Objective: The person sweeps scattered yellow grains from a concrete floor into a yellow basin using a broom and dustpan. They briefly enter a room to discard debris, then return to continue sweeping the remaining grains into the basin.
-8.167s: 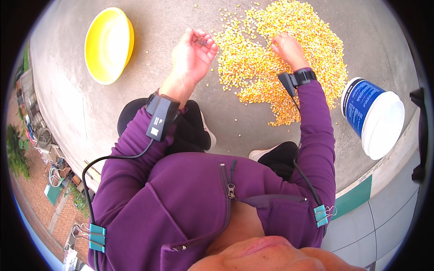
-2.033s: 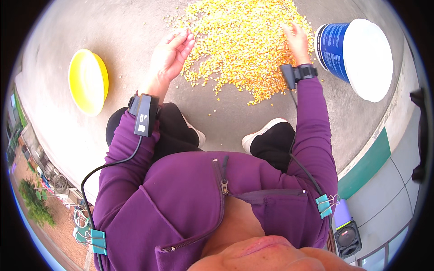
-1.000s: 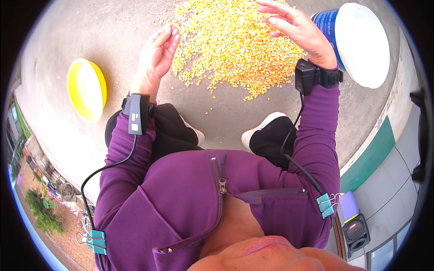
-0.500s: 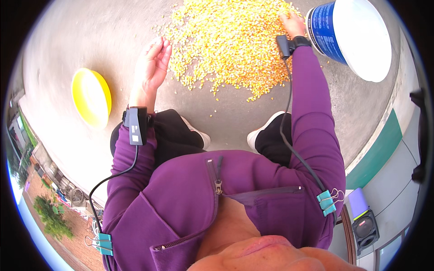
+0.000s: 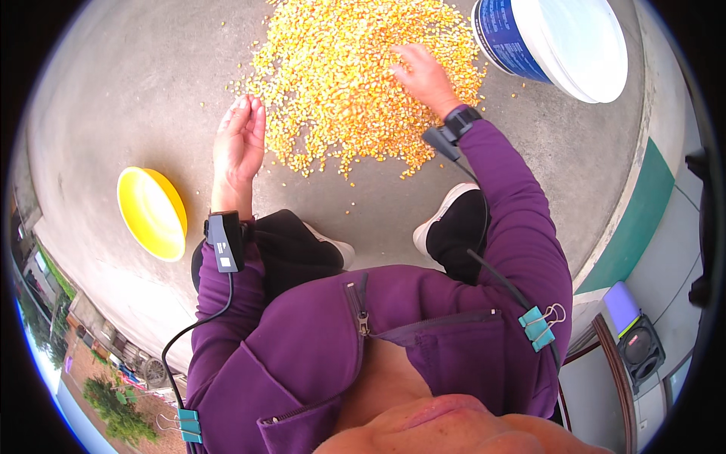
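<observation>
A broad heap of yellow corn kernels lies spread on the concrete ahead of me. My left hand is at the heap's left edge, palm turned up, thumb and fingers drawn together at the tips. Whatever is between those fingertips is hidden. Over the right part of the heap reaches my right hand, its fingers apart and slightly blurred, with nothing seen in it. Some kernels left of this hand look smeared by motion.
A yellow basin rests on the floor to my left. At the far right a white bucket with a blue label stands beside the heap. My shoes are close to the near edge of the corn. A black speaker is at the lower right.
My right hand has come left from beside the bucket to over the heap. My left hand keeps its closed shape at the heap's left edge. The whole view has shifted somewhat.
</observation>
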`<state>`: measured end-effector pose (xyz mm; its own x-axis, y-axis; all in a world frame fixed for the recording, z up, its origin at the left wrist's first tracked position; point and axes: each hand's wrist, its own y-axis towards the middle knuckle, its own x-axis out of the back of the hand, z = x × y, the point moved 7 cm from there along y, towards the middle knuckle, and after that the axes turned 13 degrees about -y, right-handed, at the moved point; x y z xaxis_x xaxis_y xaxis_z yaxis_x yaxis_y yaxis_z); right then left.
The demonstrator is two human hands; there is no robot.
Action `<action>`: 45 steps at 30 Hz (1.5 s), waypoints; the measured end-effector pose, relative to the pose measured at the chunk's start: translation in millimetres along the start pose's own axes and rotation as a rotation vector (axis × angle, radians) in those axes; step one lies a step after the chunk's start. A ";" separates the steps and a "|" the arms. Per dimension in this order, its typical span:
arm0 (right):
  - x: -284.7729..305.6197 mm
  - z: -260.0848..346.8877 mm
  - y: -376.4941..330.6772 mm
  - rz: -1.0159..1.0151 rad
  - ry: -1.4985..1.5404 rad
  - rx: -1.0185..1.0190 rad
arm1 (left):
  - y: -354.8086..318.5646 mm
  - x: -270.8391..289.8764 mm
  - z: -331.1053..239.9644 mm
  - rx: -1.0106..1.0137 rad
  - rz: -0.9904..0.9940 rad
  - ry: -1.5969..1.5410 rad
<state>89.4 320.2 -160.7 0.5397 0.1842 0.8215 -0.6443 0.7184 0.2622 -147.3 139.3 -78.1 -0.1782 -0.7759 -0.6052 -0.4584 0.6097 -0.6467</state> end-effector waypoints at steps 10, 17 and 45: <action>4.2 -117.4 -96.2 0.248 -0.283 -0.786 | -3.9 -3.8 1.6 0.007 0.024 0.007; -63.4 -24.7 -60.5 0.237 1.048 -0.931 | -9.7 -8.0 0.4 -0.018 -0.002 0.051; -80.3 -22.0 50.2 0.252 0.187 -0.296 | -15.7 8.9 -17.3 -0.053 0.011 0.027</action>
<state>25.6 356.2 -224.6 0.4923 0.4774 0.7278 -0.6000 0.7919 -0.1135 -156.7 120.0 -65.3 -0.2070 -0.7738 -0.5987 -0.5012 0.6094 -0.6143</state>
